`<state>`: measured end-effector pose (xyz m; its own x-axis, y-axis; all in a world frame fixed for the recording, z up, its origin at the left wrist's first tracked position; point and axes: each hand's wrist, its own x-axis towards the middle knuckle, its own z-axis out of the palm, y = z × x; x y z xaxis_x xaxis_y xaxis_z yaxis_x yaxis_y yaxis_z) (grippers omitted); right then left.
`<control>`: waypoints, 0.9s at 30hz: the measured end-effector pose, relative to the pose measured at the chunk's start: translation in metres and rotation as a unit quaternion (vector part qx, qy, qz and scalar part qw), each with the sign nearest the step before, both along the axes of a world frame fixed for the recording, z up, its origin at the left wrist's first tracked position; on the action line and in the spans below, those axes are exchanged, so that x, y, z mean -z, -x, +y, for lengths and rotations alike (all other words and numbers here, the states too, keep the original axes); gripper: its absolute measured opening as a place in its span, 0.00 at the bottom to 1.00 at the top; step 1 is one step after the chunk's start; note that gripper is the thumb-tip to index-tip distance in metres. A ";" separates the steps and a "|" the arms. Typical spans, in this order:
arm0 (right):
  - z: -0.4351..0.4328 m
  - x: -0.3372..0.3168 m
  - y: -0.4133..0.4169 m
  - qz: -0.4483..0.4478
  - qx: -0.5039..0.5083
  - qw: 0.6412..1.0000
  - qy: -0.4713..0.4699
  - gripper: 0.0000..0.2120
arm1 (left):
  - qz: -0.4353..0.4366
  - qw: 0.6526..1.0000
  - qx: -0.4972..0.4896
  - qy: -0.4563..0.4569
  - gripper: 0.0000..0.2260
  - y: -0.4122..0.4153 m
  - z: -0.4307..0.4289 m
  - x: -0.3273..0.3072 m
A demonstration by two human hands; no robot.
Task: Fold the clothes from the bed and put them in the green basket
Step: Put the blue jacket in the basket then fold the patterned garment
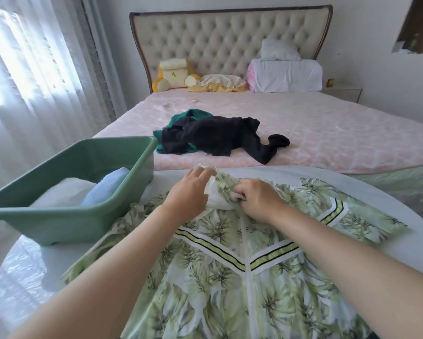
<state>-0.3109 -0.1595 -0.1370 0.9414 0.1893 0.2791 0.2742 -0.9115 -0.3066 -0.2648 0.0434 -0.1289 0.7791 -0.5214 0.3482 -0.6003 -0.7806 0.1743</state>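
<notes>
Fingers [202, 172] of the left hand [188, 192], just right of the green basket [66, 216] at the tabletop's [411, 253] left edge, pinch the leaf-print shirt [230, 277] at its collar. The right hand's [257, 199] curled fingers grip the collar beside them. The shirt lies spread over the tabletop's middle. The collar seems to be getting squared, and the sleeves will then need folding inward.

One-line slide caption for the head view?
Left hand and right hand hold the collar of a leaf-print shirt beside the green basket; dark clothes lie on the bed.
</notes>
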 end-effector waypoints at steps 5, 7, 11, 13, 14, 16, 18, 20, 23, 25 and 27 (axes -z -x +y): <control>-0.002 -0.025 0.023 0.011 -0.128 0.992 -0.010 0.25 | -0.031 0.995 0.046 -0.081 0.44 0.000 0.003 -0.002; -0.006 -0.029 0.029 0.049 -0.113 0.992 0.037 0.22 | -0.019 0.990 0.059 -0.126 0.31 0.003 0.005 0.000; -0.023 -0.025 0.035 0.115 -0.004 0.973 0.202 0.16 | -0.009 0.989 0.054 -0.134 0.04 0.016 0.007 -0.005; -0.033 -0.022 0.034 0.107 0.046 0.970 0.214 0.14 | -0.049 0.994 0.053 -0.076 0.08 0.020 0.010 -0.010; -0.037 -0.022 0.033 0.102 0.067 0.971 0.207 0.14 | -0.075 0.994 0.065 -0.042 0.09 0.024 0.010 -0.014; -0.039 -0.027 0.034 0.121 0.074 0.970 0.197 0.15 | -0.023 0.996 0.085 -0.023 0.09 0.034 0.008 -0.022; -0.038 -0.031 0.035 0.202 0.037 0.961 0.183 0.13 | 0.241 0.966 0.083 -0.044 0.09 0.044 0.006 -0.031; -0.035 -0.032 0.037 0.285 0.001 0.950 0.126 0.09 | 0.433 0.897 0.061 -0.068 0.15 0.052 0.005 -0.031; -0.028 -0.036 0.037 0.243 -0.018 0.970 0.007 0.13 | 0.308 0.950 0.023 -0.051 0.15 0.046 0.003 -0.022; -0.020 -0.039 0.037 0.168 -0.012 0.985 -0.032 0.15 | 0.157 0.987 0.016 0.014 0.07 0.036 0.002 -0.018; -0.011 -0.037 0.039 0.136 -0.011 0.990 -0.019 0.14 | 0.079 0.994 0.075 -0.009 0.19 0.030 0.001 -0.012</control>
